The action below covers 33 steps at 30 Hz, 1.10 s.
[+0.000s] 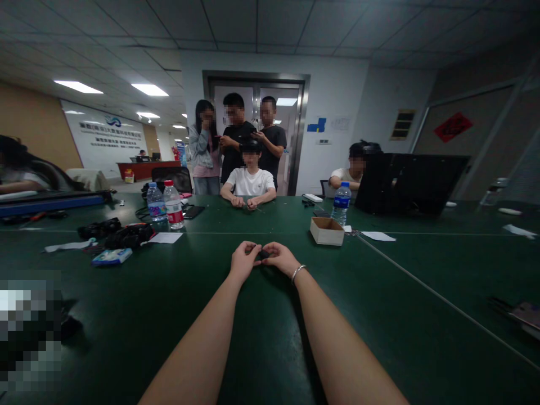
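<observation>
Both my hands meet over the green table (261,315), a little below the middle of the view. Between their fingertips is a small dark, roundish object (265,254), too small and dim to name. My left hand (244,260) has its thumb and fingers curled at the object's left side. From the right, my right hand (282,259) pinches it, with a silver bracelet (297,274) on that wrist. The fingers cover part of the object.
An open cardboard box (327,232) lies ahead to the right, with a water bottle (341,203) behind it. Two bottles, a tissue pack (112,257) and black straps (129,235) are on the left. Across the table sits a person (251,183); three people stand behind.
</observation>
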Each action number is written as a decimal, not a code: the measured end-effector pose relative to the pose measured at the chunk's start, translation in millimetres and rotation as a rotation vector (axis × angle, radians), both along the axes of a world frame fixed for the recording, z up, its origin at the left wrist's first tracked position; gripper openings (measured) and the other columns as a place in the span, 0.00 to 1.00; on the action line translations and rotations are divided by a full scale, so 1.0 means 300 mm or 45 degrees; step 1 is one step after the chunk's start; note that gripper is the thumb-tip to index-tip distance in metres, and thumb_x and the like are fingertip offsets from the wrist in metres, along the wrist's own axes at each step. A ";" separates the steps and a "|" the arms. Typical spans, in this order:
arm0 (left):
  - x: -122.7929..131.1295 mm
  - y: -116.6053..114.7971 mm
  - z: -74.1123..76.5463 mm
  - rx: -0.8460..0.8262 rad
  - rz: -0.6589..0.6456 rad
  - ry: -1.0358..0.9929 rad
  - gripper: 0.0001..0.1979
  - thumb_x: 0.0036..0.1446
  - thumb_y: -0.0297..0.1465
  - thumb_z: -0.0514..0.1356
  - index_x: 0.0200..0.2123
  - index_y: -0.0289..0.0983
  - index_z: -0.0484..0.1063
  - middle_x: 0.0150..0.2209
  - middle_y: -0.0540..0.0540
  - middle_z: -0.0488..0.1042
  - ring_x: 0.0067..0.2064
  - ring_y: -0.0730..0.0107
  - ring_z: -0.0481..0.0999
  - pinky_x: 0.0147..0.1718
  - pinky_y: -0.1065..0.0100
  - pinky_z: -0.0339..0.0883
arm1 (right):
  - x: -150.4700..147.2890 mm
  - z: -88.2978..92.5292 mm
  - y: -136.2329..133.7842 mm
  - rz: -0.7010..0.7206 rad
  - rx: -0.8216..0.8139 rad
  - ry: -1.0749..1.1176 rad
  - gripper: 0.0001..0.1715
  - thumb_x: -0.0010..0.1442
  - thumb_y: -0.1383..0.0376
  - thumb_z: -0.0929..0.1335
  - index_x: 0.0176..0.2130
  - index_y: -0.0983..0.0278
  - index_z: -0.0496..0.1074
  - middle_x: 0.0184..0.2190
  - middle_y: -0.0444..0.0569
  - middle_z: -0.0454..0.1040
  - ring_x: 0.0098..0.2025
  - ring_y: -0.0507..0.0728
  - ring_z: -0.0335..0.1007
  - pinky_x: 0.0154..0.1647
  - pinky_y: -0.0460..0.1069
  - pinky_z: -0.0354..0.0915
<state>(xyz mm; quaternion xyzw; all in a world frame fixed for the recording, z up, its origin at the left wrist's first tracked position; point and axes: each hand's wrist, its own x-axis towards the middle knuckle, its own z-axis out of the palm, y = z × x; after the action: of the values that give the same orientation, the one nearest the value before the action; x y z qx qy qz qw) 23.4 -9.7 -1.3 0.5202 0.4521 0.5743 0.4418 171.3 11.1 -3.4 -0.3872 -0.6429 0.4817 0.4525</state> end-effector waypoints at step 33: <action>0.058 -0.276 0.116 0.243 -0.001 1.203 0.24 0.55 0.49 0.47 0.22 0.37 0.67 0.29 0.49 0.64 0.27 0.73 0.64 0.26 0.71 0.52 | 0.034 0.066 -0.273 0.070 -0.150 -0.219 0.12 0.44 0.67 0.69 0.27 0.64 0.59 0.12 0.37 0.63 0.14 0.49 0.62 0.14 0.42 0.58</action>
<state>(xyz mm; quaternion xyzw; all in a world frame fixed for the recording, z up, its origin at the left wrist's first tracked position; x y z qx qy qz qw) 40.9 -92.6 33.4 0.7625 0.5485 0.3139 0.1385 181.4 -70.7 16.5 -0.4351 -0.6602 0.4961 0.3587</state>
